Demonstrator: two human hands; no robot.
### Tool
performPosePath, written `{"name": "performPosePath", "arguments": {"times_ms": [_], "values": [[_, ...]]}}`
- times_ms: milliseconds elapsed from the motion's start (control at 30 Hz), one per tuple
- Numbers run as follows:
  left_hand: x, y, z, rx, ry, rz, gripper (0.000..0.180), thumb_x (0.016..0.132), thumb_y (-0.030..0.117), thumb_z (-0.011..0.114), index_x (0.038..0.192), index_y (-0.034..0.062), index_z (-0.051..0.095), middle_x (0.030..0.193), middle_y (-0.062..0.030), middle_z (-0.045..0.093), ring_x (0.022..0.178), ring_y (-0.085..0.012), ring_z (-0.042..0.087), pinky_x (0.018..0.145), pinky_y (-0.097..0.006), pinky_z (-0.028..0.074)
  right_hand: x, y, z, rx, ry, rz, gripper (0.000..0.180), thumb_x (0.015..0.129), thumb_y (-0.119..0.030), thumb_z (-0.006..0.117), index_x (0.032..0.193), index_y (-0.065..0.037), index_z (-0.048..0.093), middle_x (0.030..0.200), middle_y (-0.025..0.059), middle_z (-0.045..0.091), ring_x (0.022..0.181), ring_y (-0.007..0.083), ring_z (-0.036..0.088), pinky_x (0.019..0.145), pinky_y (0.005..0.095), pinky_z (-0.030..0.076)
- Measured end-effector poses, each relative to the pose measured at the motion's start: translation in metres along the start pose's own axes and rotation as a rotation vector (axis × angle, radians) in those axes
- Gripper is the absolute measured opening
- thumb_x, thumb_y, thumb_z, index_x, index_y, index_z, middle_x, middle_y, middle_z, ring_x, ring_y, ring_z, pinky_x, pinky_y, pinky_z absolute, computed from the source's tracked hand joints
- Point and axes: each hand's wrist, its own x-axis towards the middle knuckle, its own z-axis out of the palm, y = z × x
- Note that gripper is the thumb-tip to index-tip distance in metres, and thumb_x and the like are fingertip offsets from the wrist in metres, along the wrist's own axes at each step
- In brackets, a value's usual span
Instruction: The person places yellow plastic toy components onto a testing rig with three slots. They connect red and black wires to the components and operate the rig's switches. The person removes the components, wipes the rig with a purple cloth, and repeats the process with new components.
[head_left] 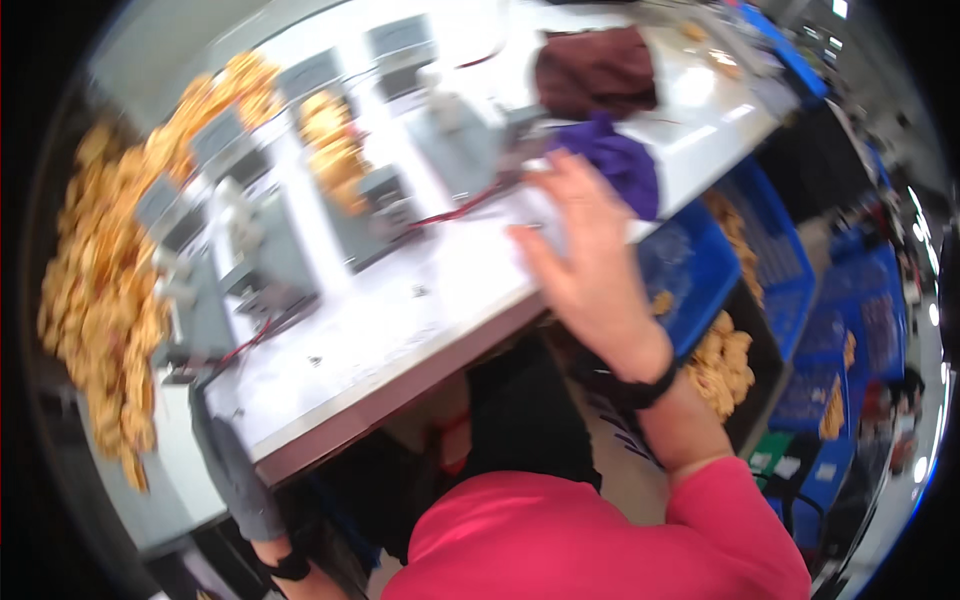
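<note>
My right hand point(595, 255), bare with a black band at the wrist, reaches over the front edge of the white table point(400, 335). Its fingers are spread, and the fingertips are next to a crumpled purple cloth point(625, 165); nothing shows in its grasp. My left hand point(240, 475) wears a grey glove and lies along the table's left corner. Its fingers look stretched out, seen from the side. Grey fixtures point(275, 235) with blocks and white clamp-like parts stand in front of me. On the middle fixture rest shiny yellow moulded pieces point(335, 150). Motion blurs the view.
A large heap of yellow pieces point(100, 290) covers the table's left side. A dark brown cloth point(597, 75) lies behind the purple one. Blue bins point(705, 265) and more yellow pieces point(722, 365) are below the right side. Red and black wires point(455, 212) trail from the fixtures.
</note>
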Motion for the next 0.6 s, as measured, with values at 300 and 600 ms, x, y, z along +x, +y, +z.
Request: {"name": "performPosePath", "arguments": {"times_ms": [300, 600], "values": [[-0.019, 0.021, -0.004, -0.025, 0.128, -0.202, 0.047, 0.104, 0.014, 0.038, 0.144, -0.0101, 0.040, 0.147, -0.0208, 0.046, 0.136, -0.0275, 0.044, 0.115, -0.037, 0.028, 0.026, -0.047, -0.011, 0.322, -0.336, -0.092, 0.026, 0.072, -0.004, 0.080, 0.095, -0.009, 0.070, 0.085, 0.0071, 0.059, 0.082, 0.0270, 0.057, 0.075, 0.0363, 0.042], [-0.030, 0.014, -0.001, -0.016, 0.173, -0.318, 0.039, 0.103, 0.009, 0.042, 0.136, -0.0108, 0.047, 0.132, -0.0201, 0.056, 0.119, -0.0227, 0.053, 0.105, -0.033, 0.038, 0.031, -0.055, 0.007, 0.318, -0.505, -0.121, 0.026, 0.064, -0.004, 0.083, 0.087, -0.010, 0.072, 0.084, 0.0045, 0.059, 0.078, 0.0262, 0.052, 0.070, 0.0367, 0.039]]}}
